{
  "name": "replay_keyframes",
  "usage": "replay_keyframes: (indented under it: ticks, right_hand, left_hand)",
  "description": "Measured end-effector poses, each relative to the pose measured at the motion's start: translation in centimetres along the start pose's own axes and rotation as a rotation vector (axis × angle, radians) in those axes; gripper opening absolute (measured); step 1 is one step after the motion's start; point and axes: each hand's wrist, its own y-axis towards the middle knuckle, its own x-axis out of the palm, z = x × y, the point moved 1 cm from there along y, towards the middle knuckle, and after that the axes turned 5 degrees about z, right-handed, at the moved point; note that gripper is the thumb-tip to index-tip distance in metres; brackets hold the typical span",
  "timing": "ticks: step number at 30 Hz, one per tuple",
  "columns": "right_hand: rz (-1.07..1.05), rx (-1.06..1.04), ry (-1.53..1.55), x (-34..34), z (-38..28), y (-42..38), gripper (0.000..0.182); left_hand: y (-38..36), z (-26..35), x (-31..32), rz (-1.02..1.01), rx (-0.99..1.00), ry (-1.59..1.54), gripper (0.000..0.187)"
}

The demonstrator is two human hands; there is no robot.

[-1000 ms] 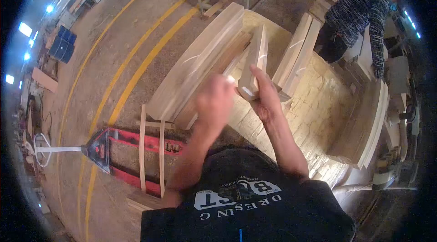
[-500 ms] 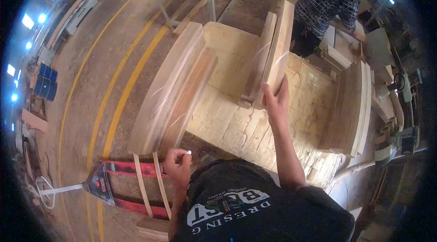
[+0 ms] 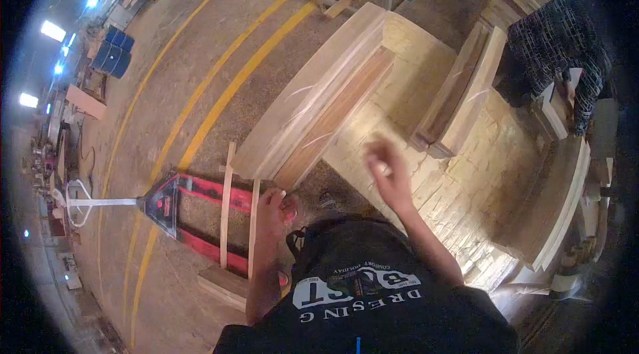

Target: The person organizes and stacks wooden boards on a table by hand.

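My left hand [image 3: 275,207] is closed at the near end of the left stack of boards [image 3: 319,104], its fingers pinching a small white piece that looks like chalk [image 3: 283,193]. My right hand [image 3: 389,171] is blurred by motion above the pale worn tabletop [image 3: 426,187]; its fingers are smeared. Beyond it, apart from the hand, lies a second stack of boards [image 3: 462,91]. Thin white curved marks cross both stacks.
A red pallet jack [image 3: 200,244] with wooden strips across it stands at left on the floor. Another person [image 3: 559,41] bends over boards at far right. More stacked boards [image 3: 546,207] lie at right. Yellow floor lines [image 3: 226,87] run at left.
My right hand has let go of the middle stack of boards and moved back toward me. My left hand still pinches the white piece. The view has shifted, with the stacks now farther right.
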Motion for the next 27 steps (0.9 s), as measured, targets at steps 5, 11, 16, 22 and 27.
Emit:
replay_keyframes:
  ticks: [5, 11, 16, 22, 27]
  right_hand:
    - [-0.338, 0.341, 0.363, 5.7, 3.4, -0.4, 0.058]
    - [-0.007, 0.694, 0.602, 8.4, 3.4, 2.7, 0.076]
    - [0.142, 0.661, 1.050, 3.3, -0.2, 5.4, 0.060]
    - [0.006, 0.546, 1.979, 0.0, -4.9, 4.5, 0.050]
    - [0.007, 0.589, 2.030, 0.5, -6.2, 4.4, 0.051]
  left_hand:
    - [-3.8, 2.5, 3.7, -0.065, 0.139, 0.386, 0.012]
    - [-7.2, 1.1, 8.3, -0.389, 0.344, 0.517, 0.005]
    - [-9.1, 2.5, 11.8, -0.665, 0.545, 0.395, 0.008]
    - [-9.9, 5.8, 13.7, -0.428, 0.934, 0.539, 0.016]
    - [-10.7, 7.4, 16.8, -0.506, 1.361, 0.600, 0.023]
